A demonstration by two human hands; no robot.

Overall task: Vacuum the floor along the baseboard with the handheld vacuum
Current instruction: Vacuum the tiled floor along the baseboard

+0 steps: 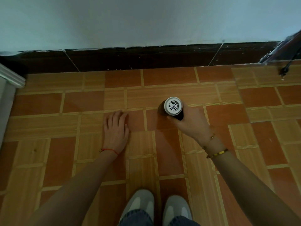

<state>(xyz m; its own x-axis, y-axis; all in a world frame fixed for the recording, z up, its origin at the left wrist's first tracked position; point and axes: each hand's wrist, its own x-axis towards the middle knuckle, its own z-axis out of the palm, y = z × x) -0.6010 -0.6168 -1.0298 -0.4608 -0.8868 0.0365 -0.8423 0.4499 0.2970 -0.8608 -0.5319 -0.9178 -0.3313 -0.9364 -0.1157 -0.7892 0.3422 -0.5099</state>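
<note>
Right hand (192, 123), right of frame centre: fingers wrapped and clamped around handheld vacuum (173, 106). Vacuum held upright, end-on to the camera; round white cap with grille vents facing up, dark body below, mostly hidden. Nozzle end not visible; contact with floor (65, 144) cannot be told. Vacuum located just right of frame centre, over the tiles, well apart from the baseboard (146, 58).

Left hand (116, 128), left of frame centre: palm down, fingers extended and slightly spread, resting flat on floor, holding nothing. Red string bracelet (109, 150) on left wrist. Beaded bracelets (215, 148) on right wrist.

Floor: orange-brown and wood-pattern tiles with pale joint lines, filling middle and lower frame. Baseboard: dark brown tile strip with pale joints, running across upper frame at foot of pale wall (146, 20). White moulded trim (11, 75) at left edge. Blurred reddish object with dark cord (286, 62) at upper right, against baseboard.

Bottom centre: two grey-and-white shoes (156, 206) with denim cuffs, toes pointing toward baseboard.
</note>
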